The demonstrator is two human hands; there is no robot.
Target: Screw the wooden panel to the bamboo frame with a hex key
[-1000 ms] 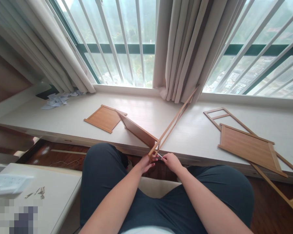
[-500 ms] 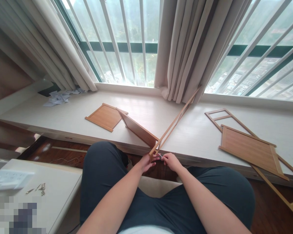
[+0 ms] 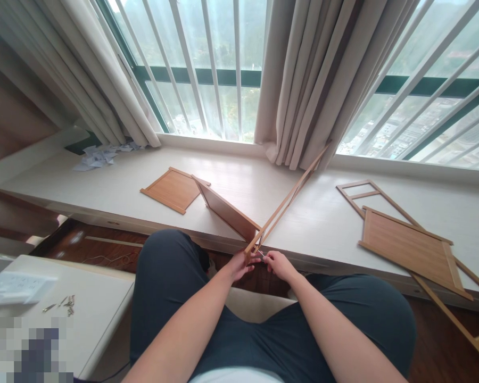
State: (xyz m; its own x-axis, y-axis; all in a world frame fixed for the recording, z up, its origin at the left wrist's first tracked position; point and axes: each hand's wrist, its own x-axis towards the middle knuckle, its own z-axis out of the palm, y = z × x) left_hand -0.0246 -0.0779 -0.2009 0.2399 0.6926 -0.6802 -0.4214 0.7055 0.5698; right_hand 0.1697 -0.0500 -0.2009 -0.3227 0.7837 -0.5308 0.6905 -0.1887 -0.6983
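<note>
My left hand (image 3: pixel 241 265) is closed around the near end of a long wooden frame (image 3: pixel 284 205), which slants up and away toward the curtain. A wooden panel (image 3: pixel 225 206) stands on its edge and meets the frame just beyond that hand. My right hand (image 3: pixel 278 264) pinches a small, thin metal tool (image 3: pixel 261 255) at the joint between frame and panel. Its tip and whatever it touches are too small to make out.
Another wooden panel (image 3: pixel 171 190) lies on the white window ledge (image 3: pixel 115 197) at left. At right, a panel (image 3: pixel 409 247) rests on a ladder-like frame (image 3: pixel 355 194) jutting past the edge. Paper scraps (image 3: pixel 96 157) sit far left; small metal fasteners (image 3: pixel 68 304) lie on a white table (image 3: pixel 99 298).
The camera view has shifted slightly. Both hands, the frame and the panel keep nearly the same places, with the small tool still at the joint.
</note>
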